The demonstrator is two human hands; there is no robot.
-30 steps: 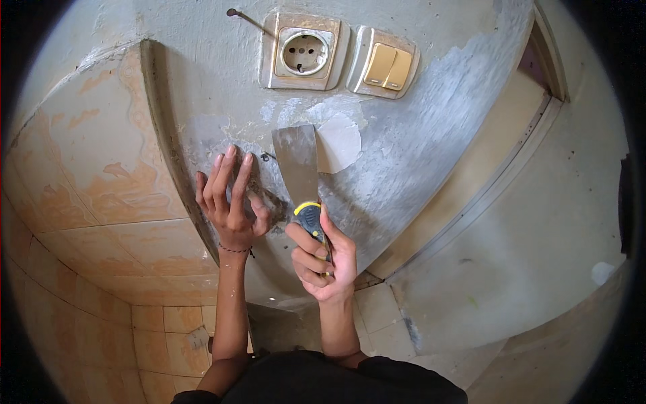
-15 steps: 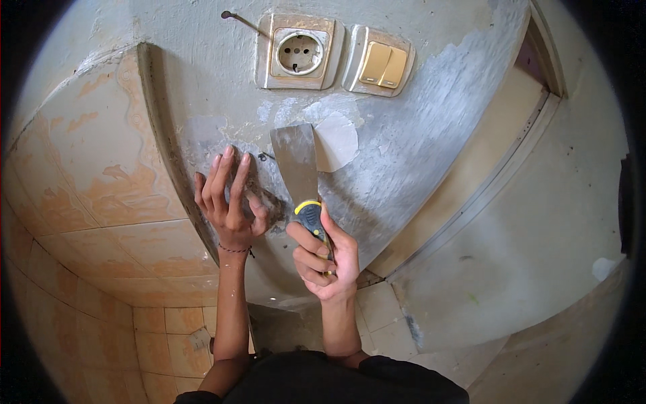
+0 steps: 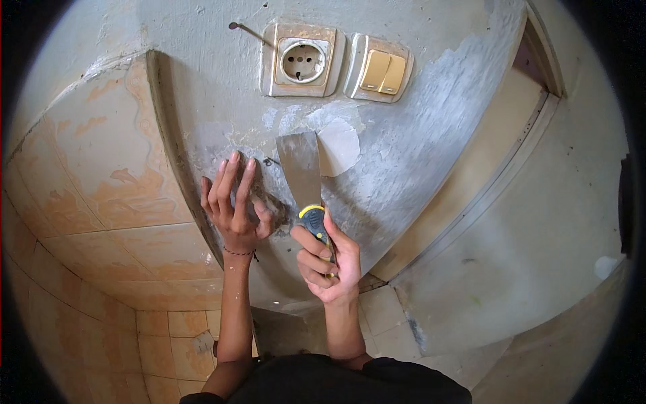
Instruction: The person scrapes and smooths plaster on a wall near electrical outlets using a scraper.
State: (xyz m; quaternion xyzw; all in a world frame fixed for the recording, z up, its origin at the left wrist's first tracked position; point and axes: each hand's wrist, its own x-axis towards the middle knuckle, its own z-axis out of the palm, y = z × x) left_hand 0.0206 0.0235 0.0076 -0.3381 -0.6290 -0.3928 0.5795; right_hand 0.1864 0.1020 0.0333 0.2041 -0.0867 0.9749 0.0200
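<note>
My right hand (image 3: 330, 262) is wrapped round the dark grey and yellow handle of a putty knife (image 3: 301, 172). Its broad metal blade points up the grey wall, and its tip is beside a round pale patch (image 3: 338, 147). Whether the blade touches the wall is hard to tell. To the left, my left hand (image 3: 235, 205) rests against the wall with fingers spread and nothing in it. A small dark screw or hook (image 3: 270, 161) sticks out between that hand and the blade.
Above are a wall socket (image 3: 302, 62) and a double light switch (image 3: 382, 71). A long nail (image 3: 250, 34) juts out beside the socket. Orange-patterned tiles (image 3: 101, 168) stand out from the wall on the left. A door frame (image 3: 471, 202) runs down the right side.
The whole view has shifted slightly, so everything appears a little lower and further right. Against the wall, both hands and the putty knife look nearly unmoved.
</note>
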